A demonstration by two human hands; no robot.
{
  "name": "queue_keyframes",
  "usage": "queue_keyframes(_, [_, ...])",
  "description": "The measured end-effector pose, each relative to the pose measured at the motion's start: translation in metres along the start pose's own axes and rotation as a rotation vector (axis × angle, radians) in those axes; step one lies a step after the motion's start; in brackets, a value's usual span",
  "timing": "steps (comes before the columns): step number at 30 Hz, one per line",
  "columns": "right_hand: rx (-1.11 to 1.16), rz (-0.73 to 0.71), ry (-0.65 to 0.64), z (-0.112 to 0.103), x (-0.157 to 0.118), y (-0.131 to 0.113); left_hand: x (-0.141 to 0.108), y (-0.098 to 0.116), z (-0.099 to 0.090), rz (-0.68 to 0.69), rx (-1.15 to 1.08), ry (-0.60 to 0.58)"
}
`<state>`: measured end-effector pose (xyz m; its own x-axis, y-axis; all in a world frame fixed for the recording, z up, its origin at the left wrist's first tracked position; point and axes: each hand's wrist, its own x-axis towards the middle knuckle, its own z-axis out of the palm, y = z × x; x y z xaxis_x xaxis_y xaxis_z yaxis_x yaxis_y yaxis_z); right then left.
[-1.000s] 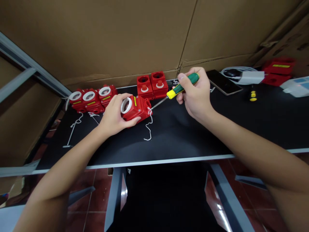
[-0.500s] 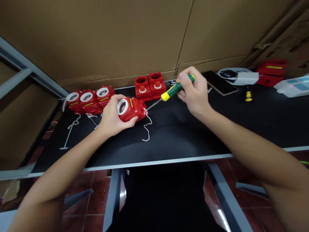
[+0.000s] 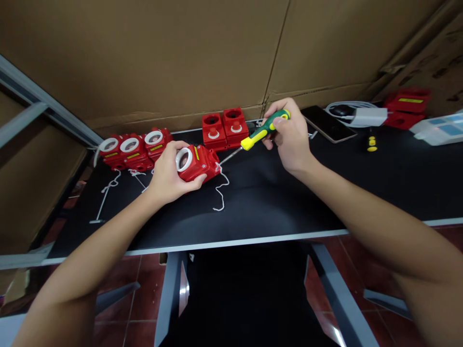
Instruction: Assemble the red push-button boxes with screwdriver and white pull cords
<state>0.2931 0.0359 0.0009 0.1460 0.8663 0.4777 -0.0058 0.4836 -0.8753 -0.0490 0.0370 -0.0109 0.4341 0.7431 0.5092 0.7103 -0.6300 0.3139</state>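
Red and glossy, a housing with a white ring (image 3: pixel 197 167) is grasped by the left hand (image 3: pixel 169 174), thumb along its near side, over the left half of the table (image 3: pixel 275 207) between the front and back edges. Closed around a green-and-yellow screwdriver (image 3: pixel 269 127), the right hand (image 3: pixel 292 139) slants the shaft down to the housing's right end, where a white cord (image 3: pixel 222 193) trails out; whether the tip touches is too small to tell. Three similar red housings (image 3: pixel 135 156) stand side by side towards the back left corner, with a T-shaped metal rod (image 3: pixel 102 205) nearer the front left corner. Two red boxes with round openings (image 3: pixel 226 134) sit by the back edge. Farther right along that edge lie a dark phone (image 3: pixel 328 124) and a white charger (image 3: pixel 369 117).
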Motion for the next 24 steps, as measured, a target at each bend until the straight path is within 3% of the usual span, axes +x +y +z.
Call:
queue_keyframes(8, [-0.007,0.068,-0.115,-0.007,0.005,-0.01,0.001,0.003,-0.001,-0.012,-0.008,-0.006])
queue_keyframes(18, [0.093,0.007,-0.121,-0.011,0.009,0.005,0.002,0.002,0.002,0.003,-0.018,0.027])
queue_keyframes(24, [0.042,-0.036,-0.099,-0.016,0.012,0.012,0.002,0.003,0.002,0.018,-0.032,0.018])
